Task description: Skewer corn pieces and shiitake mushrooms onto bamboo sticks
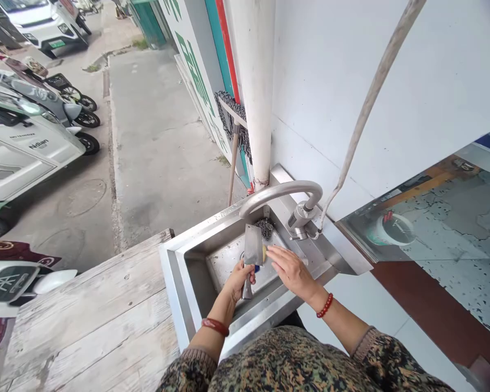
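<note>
A cleaver (253, 245) is held over the steel sink (194, 288), its broad blade pointing away from me. My left hand (239, 280) is closed around its handle. To the right of the blade is my right hand (289, 269), fingers stretched out and tips close to the blade's edge; whether they touch it I cannot tell. A small yellow piece (264, 253) shows between blade and fingertips, mostly hidden. Beneath the handle a bit of something blue peeks out. At the far end of the basin lies a dark steel wool scourer (264, 228).
A curved faucet (286, 188) arches over the basin, with a hose (361, 117) rising beside it. Weathered wooden boards (106, 321) adjoin the sink on the left. Behind stand a white pipe (253, 92) and a mop (233, 141). Scooters (36, 136) are parked along the pavement.
</note>
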The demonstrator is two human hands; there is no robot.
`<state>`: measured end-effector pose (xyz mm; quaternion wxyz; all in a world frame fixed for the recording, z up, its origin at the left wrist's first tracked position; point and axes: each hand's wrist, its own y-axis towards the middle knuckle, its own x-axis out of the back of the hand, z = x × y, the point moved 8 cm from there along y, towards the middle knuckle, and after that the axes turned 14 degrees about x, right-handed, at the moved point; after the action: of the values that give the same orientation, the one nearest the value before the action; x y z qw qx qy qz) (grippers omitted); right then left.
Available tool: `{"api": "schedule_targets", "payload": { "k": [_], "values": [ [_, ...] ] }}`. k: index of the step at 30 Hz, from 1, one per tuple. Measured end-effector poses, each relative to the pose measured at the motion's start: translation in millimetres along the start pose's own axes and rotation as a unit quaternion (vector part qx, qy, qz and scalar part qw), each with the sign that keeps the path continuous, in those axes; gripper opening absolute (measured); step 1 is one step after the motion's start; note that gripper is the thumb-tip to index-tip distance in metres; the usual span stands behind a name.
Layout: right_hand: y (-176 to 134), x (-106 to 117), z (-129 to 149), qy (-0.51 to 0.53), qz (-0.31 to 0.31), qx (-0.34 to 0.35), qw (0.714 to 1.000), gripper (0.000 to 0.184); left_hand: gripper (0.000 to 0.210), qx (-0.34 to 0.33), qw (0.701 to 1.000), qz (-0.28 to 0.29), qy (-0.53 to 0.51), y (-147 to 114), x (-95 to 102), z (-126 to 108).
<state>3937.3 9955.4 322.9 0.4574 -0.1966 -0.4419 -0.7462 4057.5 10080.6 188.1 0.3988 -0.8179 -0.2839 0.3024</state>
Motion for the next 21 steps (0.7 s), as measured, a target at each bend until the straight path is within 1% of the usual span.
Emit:
{"api": "schedule_targets", "payload": {
  "k": [3,4,5,8,11,15,17,21],
  "values": [
    [0.2,12.6,-18.1,-0.033,-0.064,-0.054,0.996,0.044,0.031,0.004,1.000,-0.001,-0.008,-1.0,9.9,-5.0],
    [-0.5,15.6,-26.6,-0.047,-0.071,-0.071,0.994,0.044,0.031,0.003,1.000,-0.004,-0.012,-1.8,13.9,-6.1],
    [-0.8,16.6,-34.8,-0.059,-0.065,-0.081,0.993,0.043,0.030,0.001,1.000,-0.007,-0.016,-2.9,17.8,-6.8],
    [-0.5,11.0,-54.5,-0.081,-0.006,-0.088,0.993,0.037,0.030,-0.001,1.000,-0.016,-0.027,-6.2,26.7,-5.9],
    [-2.4,4.7,-64.3,-0.087,0.034,-0.080,0.992,0.034,0.028,0.006,0.999,-0.018,-0.032,-8.0,30.4,-1.6],
    [-5.8,-2.6,-67.7,-0.088,0.050,-0.058,0.993,0.044,0.028,0.015,0.999,-0.016,-0.035,-6.3,31.9,1.7],
    [-6.3,-10.3,-68.5,-0.102,0.071,-0.045,0.991,0.047,0.028,0.014,0.999,-0.015,-0.037,-5.3,32.5,1.1],
    [-5.4,-27.4,-68.0,-0.125,0.122,-0.020,0.984,0.044,0.028,0.010,0.999,-0.013,-0.045,-5.3,33.0,-0.6]
  ]
}}
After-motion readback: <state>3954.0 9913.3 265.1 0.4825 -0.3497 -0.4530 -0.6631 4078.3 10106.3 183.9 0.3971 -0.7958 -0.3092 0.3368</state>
